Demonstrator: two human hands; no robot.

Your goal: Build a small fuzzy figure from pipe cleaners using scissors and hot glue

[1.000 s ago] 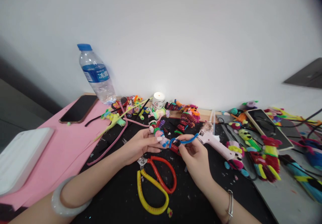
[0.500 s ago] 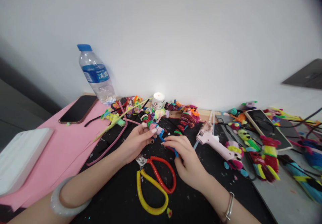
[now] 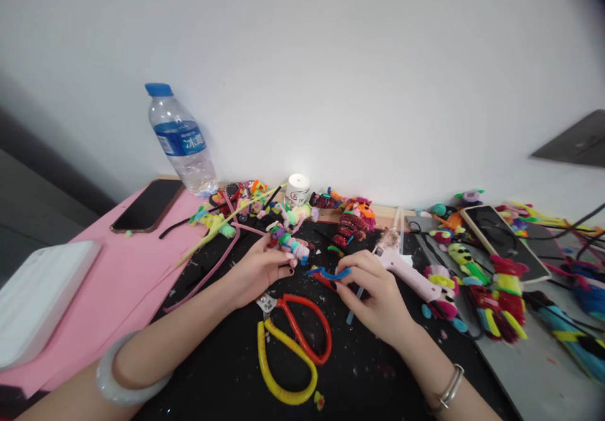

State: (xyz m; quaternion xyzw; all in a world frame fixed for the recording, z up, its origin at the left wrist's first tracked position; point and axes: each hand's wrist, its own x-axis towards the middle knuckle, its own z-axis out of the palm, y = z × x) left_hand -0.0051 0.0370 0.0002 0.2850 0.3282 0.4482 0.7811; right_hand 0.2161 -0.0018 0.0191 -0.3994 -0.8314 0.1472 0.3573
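My left hand (image 3: 265,270) is closed around a small pipe-cleaner figure (image 3: 290,244) in purple, green, white and pale pink, with a blue tip at its lower right end. In my right hand (image 3: 371,288), a bent piece of blue pipe cleaner (image 3: 331,275) is pinched between thumb and fingers, apart from the figure. A red strip lies just under the blue piece; whether my fingers touch it I cannot tell. Below both hands, scissors (image 3: 287,396) with one red and one yellow handle lie on the black mat (image 3: 378,383).
A pale pink glue gun (image 3: 411,276) lies right of my right hand. Along the wall stand a white cup (image 3: 297,189), a water bottle (image 3: 182,140) and several pipe-cleaner figures (image 3: 352,222). Phones lie at left (image 3: 149,205) and right (image 3: 503,241); a white box (image 3: 45,298) sits on pink paper.
My right hand has drawn away to the right with the blue pipe cleaner, leaving a gap from the figure. The figure has tilted slightly in my left hand, which has barely moved.
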